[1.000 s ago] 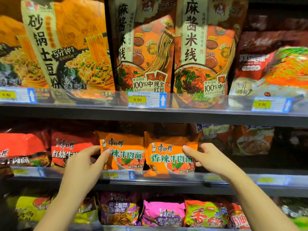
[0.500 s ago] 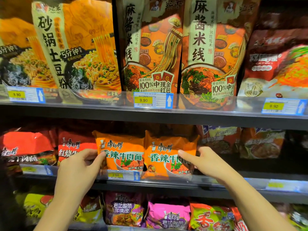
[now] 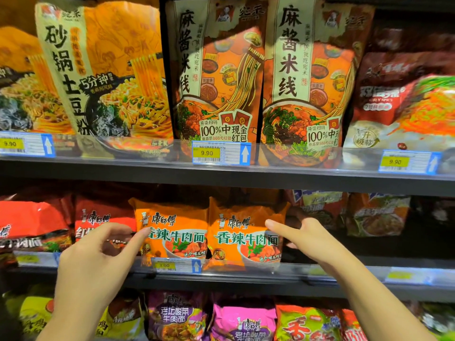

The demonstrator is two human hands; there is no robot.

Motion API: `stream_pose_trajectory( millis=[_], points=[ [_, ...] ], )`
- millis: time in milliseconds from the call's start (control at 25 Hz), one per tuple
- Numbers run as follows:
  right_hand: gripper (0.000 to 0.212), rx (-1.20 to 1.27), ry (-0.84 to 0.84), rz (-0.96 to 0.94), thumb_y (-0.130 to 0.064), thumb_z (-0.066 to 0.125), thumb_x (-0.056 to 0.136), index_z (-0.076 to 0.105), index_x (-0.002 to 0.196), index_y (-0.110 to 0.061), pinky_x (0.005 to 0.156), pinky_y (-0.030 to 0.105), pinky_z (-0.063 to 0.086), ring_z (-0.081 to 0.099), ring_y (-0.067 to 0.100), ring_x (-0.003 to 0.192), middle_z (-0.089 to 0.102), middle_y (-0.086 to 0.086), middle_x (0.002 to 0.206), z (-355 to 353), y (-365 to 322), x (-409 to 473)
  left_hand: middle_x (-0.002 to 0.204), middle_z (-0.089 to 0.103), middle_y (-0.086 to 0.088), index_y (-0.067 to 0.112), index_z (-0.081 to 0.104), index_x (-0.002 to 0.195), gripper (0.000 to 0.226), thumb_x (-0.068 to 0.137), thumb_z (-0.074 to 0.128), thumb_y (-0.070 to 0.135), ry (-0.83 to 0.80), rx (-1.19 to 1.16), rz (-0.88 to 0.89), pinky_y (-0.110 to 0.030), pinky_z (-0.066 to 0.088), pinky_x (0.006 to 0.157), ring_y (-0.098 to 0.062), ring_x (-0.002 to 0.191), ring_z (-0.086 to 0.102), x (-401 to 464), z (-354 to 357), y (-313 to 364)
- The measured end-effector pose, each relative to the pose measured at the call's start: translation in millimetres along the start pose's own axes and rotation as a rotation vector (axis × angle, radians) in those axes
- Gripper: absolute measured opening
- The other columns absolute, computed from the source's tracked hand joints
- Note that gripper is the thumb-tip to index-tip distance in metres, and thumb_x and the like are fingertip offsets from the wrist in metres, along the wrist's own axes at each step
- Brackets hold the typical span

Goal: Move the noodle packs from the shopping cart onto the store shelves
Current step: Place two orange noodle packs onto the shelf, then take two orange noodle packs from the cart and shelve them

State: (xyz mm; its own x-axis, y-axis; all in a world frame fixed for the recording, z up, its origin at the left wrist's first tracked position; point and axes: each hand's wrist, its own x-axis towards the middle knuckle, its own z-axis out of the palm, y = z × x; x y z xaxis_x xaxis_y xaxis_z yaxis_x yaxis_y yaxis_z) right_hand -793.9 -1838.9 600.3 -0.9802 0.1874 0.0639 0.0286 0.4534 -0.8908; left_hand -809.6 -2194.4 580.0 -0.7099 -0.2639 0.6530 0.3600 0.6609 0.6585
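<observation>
Head view: two orange noodle packs (image 3: 209,235) stand upright at the middle shelf (image 3: 320,274) front edge, flanked by the left hand (image 3: 98,257) and right hand (image 3: 307,239), both loosely spread, holding nothing.

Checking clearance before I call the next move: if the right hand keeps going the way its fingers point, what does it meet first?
The right hand points left and slightly up; its fingertips already look against the right orange noodle pack, though depth is unclear.
</observation>
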Motion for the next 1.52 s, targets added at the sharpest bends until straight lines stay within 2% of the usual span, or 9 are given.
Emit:
stream_pose_trajectory(
  millis=[80, 160, 280, 400, 600, 920, 1120, 1280, 1520],
  points=[
    [0.065, -0.074, 0.019, 0.013, -0.076, 0.075, 0.065, 0.071, 0.097, -0.019, 0.072, 0.029, 0.053, 0.067, 0.008, 0.073, 0.077, -0.004, 0.079, -5, -4, -6, 0.076, 0.068, 0.016, 0.031, 0.067, 0.082, 0.025, 0.074, 0.078, 0.051, -0.037, 0.01, 0.068, -0.03, 0.048, 0.062, -0.012, 0.067, 0.06, -5, -3, 10],
    [0.087, -0.186, 0.072, 0.012, -0.087, 0.071, 0.058, 0.069, 0.096, -0.009, 0.067, 0.034, 0.051, 0.063, 0.015, 0.069, 0.073, 0.004, 0.076, -14, -2, -10, 0.081, 0.066, 0.019, 0.035, 0.067, 0.093, 0.03, 0.074, 0.079, 0.055, -0.155, -0.015, 0.169, -0.031, 0.052, 0.063, -0.007, 0.07, 0.061, -11, -2, 24],
    [0.093, -0.367, 0.123, 0.025, -0.082, 0.073, 0.062, 0.058, 0.127, -0.017, 0.082, 0.031, 0.052, 0.065, 0.016, 0.104, 0.068, 0.002, 0.122, -29, -5, -30, 0.102, 0.064, 0.03, 0.046, 0.063, 0.113, 0.051, 0.075, 0.061, 0.078, -0.474, -0.017, 0.388, -0.021, 0.051, 0.081, 0.004, 0.095, 0.061, -27, 17, 58],
    [0.11, -0.51, 0.134, 0.053, -0.074, 0.071, 0.072, 0.031, 0.158, -0.019, 0.11, 0.034, 0.039, 0.042, 0.02, 0.144, 0.036, 0.001, 0.162, -50, -2, -54, 0.129, 0.054, 0.03, 0.046, 0.052, 0.133, 0.06, 0.081, 0.054, 0.077, -0.625, 0.028, 0.597, -0.024, 0.045, 0.097, 0.004, 0.122, 0.049, -40, 56, 95],
    [0.114, -0.736, 0.189, 0.149, -0.089, 0.065, 0.057, 0.039, 0.152, -0.032, 0.111, 0.04, 0.045, 0.049, 0.019, 0.136, 0.047, -0.003, 0.152, -87, 19, -102, 0.138, 0.049, 0.019, 0.04, 0.044, 0.144, 0.069, 0.084, 0.058, 0.07, -0.79, 0.062, 0.824, -0.033, 0.046, 0.102, -0.01, 0.13, 0.046, -46, 110, 150],
    [0.11, -0.819, 0.339, 0.309, -0.085, 0.069, 0.064, 0.038, 0.154, -0.028, 0.111, 0.043, 0.045, 0.049, 0.022, 0.139, 0.047, -0.001, 0.155, -165, 51, -201, 0.144, 0.046, 0.012, 0.041, 0.035, 0.149, 0.079, 0.08, 0.06, 0.072, -0.903, 0.161, 1.004, -0.039, 0.048, 0.098, -0.019, 0.132, 0.047, -108, 146, 249],
    [0.111, -0.879, 0.383, 0.421, -0.085, 0.068, 0.065, 0.035, 0.155, -0.028, 0.11, 0.046, 0.045, 0.049, 0.026, 0.137, 0.047, 0.003, 0.152, -238, 85, -286, 0.143, 0.047, 0.008, 0.04, 0.036, 0.149, 0.08, 0.081, 0.057, 0.075, -0.944, 0.154, 1.074, -0.04, 0.049, 0.097, -0.021, 0.132, 0.047, -188, 155, 337],
    [0.119, -0.898, 0.415, 0.508, -0.094, 0.058, 0.051, 0.04, 0.15, -0.03, 0.107, 0.047, 0.047, 0.052, 0.027, 0.134, 0.051, 0.003, 0.149, -299, 112, -362, 0.151, 0.043, 0.009, 0.038, 0.033, 0.152, 0.08, 0.083, 0.057, 0.071, -0.985, 0.118, 1.107, -0.04, 0.045, 0.102, -0.02, 0.139, 0.042, -255, 165, 405],
    [0.111, -0.911, 0.551, 0.682, -0.087, 0.063, 0.066, 0.03, 0.155, -0.03, 0.108, 0.05, 0.047, 0.046, 0.029, 0.138, 0.046, 0.004, 0.151, -403, 175, -496, 0.147, 0.045, 0.011, 0.043, 0.035, 0.148, 0.077, 0.081, 0.058, 0.072, -1.103, 0.039, 1.192, -0.041, 0.048, 0.098, -0.018, 0.136, 0.045, -387, 192, 522]
  ],
)
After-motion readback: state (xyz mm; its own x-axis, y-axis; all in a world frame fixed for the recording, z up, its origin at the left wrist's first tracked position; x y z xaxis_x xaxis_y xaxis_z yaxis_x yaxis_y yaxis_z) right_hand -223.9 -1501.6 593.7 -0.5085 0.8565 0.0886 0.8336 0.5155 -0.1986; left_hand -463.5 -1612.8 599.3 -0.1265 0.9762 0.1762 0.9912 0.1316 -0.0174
